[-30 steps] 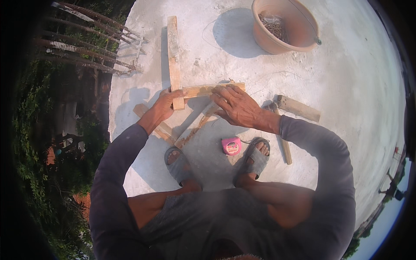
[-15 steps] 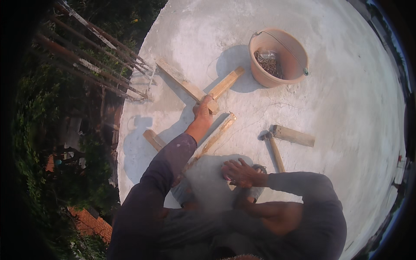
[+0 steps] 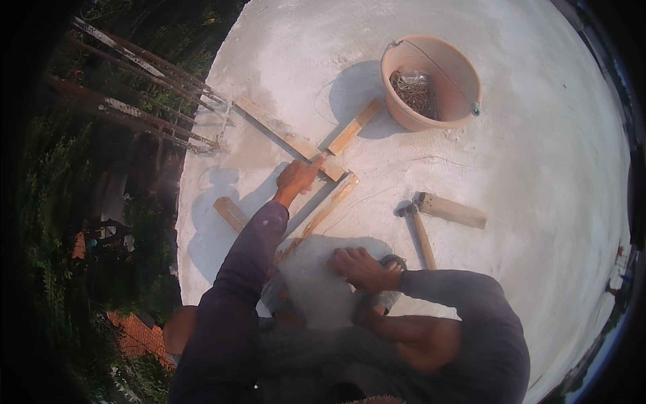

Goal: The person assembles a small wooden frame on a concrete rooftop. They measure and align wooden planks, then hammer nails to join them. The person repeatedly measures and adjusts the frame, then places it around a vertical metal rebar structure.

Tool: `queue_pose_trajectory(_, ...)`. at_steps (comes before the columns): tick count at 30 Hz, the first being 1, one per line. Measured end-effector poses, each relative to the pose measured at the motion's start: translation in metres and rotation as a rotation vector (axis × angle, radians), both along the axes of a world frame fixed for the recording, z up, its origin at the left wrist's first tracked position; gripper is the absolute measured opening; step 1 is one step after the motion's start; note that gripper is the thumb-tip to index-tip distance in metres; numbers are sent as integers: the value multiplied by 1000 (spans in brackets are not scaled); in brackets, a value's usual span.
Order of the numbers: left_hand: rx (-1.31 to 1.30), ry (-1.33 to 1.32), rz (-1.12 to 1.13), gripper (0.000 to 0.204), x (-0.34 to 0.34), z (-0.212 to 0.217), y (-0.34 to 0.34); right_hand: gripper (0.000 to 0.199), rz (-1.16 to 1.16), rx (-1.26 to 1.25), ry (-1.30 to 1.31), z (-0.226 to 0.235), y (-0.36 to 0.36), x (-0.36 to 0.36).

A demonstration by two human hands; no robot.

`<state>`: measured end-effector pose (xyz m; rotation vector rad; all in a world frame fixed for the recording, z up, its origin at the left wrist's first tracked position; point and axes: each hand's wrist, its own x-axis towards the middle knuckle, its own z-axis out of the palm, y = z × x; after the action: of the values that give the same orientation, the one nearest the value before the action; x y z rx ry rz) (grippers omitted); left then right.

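Observation:
My left hand point(image 3: 297, 178) reaches forward over the long wooden batten point(image 3: 279, 135), index finger stretched out to the place where a short wooden piece point(image 3: 354, 126) meets it at an angle. Nothing shows in its grip. Just nearer, another batten point(image 3: 330, 204) with a rough edge slants toward my legs. Beside my right foot, my right hand point(image 3: 367, 271) has its fingers bent together, a bit of pink at the fingertips. What it holds there is too small to make out.
A pinkish bucket point(image 3: 431, 120) holding what look like nails stands at the far right. A hammer point(image 3: 421, 236) lies by a wooden block point(image 3: 452, 210) on the right. Another wood piece point(image 3: 230, 214) lies left. Rusty rebar point(image 3: 161, 124) juts past the slab's left edge.
My left hand has let go of the batten's end and drawn back slightly left, its index finger now extended. The long batten's end has shifted. My right hand has moved a little left.

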<state>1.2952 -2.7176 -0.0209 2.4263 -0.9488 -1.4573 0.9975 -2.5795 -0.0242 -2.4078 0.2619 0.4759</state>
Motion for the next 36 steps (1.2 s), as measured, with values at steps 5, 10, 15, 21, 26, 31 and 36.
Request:
queue_pose_trajectory(5,-313,225,54,67,4,44,15,87,-553,973,59,49,-76,-1)
queue_pose_trajectory(10,-213,720,-97,39,-30,76,22,88,-989,1269,-202,106,-159,6)
queue_pose_trajectory(15,-239,815,-79,36,-41,86,14,100,-866,597,-194,130,-178,32)
queue_pose_trajectory(21,-311,824,-55,34,2,85,-9,91,-634,280,-83,130,-183,6)
queue_pose_trajectory(26,-539,250,264,37,135,79,-72,60,-727,303,246,142,-200,-43)
queue_pose_trajectory(31,-503,-22,265,47,224,53,-119,43,-847,547,224,113,-198,-57)
queue_pose_trajectory(36,-518,-70,348,43,237,16,-127,29,-851,598,260,76,-206,-34)
